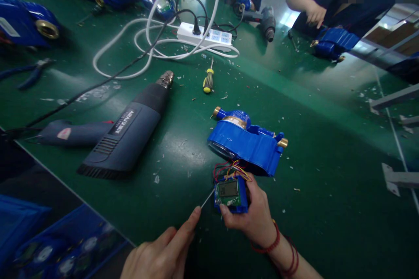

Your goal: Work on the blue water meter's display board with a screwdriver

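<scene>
My right hand is closed around a small blue meter module with a green circuit board and a grey display. Red and yellow wires run from the module toward a blue water meter with brass ends, lying on its side just beyond. In my left hand is a slim tool with a thin metal shaft, probably a screwdriver. Its tip meets the left edge of the module, while its handle is hidden in my fingers.
A heat gun lies at left on the green table. Beyond are a yellow-black screwdriver, a white power strip with looped cables, pliers and more blue meters. Two people work across the table, near another heat gun.
</scene>
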Motion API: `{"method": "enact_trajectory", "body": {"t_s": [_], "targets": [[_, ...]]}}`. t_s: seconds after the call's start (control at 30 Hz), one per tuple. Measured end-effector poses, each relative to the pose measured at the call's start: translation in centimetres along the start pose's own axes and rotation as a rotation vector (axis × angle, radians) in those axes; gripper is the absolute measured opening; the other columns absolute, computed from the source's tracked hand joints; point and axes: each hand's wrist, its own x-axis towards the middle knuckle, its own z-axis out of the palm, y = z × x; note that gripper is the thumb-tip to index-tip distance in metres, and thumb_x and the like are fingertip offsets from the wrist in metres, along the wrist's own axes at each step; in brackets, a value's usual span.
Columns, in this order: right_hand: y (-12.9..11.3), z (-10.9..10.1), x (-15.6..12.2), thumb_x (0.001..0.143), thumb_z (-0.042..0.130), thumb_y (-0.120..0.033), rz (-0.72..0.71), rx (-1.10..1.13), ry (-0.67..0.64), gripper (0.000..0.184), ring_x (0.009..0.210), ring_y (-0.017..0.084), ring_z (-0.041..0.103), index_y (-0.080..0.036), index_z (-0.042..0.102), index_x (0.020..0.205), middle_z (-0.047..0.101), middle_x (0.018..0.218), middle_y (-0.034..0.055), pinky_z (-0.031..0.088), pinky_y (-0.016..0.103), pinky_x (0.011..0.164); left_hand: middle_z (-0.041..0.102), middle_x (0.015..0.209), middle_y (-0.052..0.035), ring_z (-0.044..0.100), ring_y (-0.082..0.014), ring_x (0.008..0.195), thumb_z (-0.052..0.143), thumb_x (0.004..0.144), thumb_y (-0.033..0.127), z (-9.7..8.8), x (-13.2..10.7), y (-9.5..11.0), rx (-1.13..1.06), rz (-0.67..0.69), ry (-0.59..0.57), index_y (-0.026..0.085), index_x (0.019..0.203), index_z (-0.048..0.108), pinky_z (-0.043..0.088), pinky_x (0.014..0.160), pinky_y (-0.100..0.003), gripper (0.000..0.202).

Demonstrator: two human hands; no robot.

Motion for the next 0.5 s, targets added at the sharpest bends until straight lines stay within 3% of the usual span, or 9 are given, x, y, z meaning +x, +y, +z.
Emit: {"method": "enact_trajectory", "body": {"t_s": [0.13, 0.37, 0.5], "targets": [[0.0, 0.0, 0.1, 0.058, 0.063, -0.029, 0.018, -0.003, 0.001, 0.058, 0.088, 0.024, 0.061, -0.014, 0.044, 0.110, 0.059, 0.099, 0.0107, 0.052, 0.035, 0.081, 0.064, 0.069, -0.0003, 0.062, -0.0125, 0.055, 0.031, 0.089, 0.024, -0.8, 0.4, -0.3, -0.095, 0.007, -0.008, 0.030, 0.134, 0.027, 0.046, 0.046, -0.015, 0.046], [-0.1, -0.1, 0.2, 0.058, 0.063, -0.029, 0.053, 0.016, -0.001, 0.057, 0.088, 0.023, 0.061, -0.013, 0.044, 0.110, 0.060, 0.098, 0.0111, 0.052, 0.033, 0.079, 0.060, 0.066, -0.0017, 0.056, -0.0213, 0.040, 0.040, 0.062, 0.007, -4.8, 2.4, -0.2, 0.353, 0.163, -0.157, 0.023, 0.133, 0.030, 0.036, 0.035, -0.027, 0.074], [0.1, -0.3, 0.2, 0.058, 0.063, -0.030, 0.085, 0.025, -0.008, 0.057, 0.085, 0.023, 0.062, -0.013, 0.045, 0.109, 0.062, 0.095, 0.0105, 0.052, 0.033, 0.078, 0.061, 0.066, -0.0026, 0.058, -0.0208, 0.043, 0.040, 0.065, 0.008, -6.7, 4.1, -0.3, 0.384, 0.193, -0.295, 0.026, 0.129, 0.038, 0.027, 0.037, -0.025, 0.067]]}}
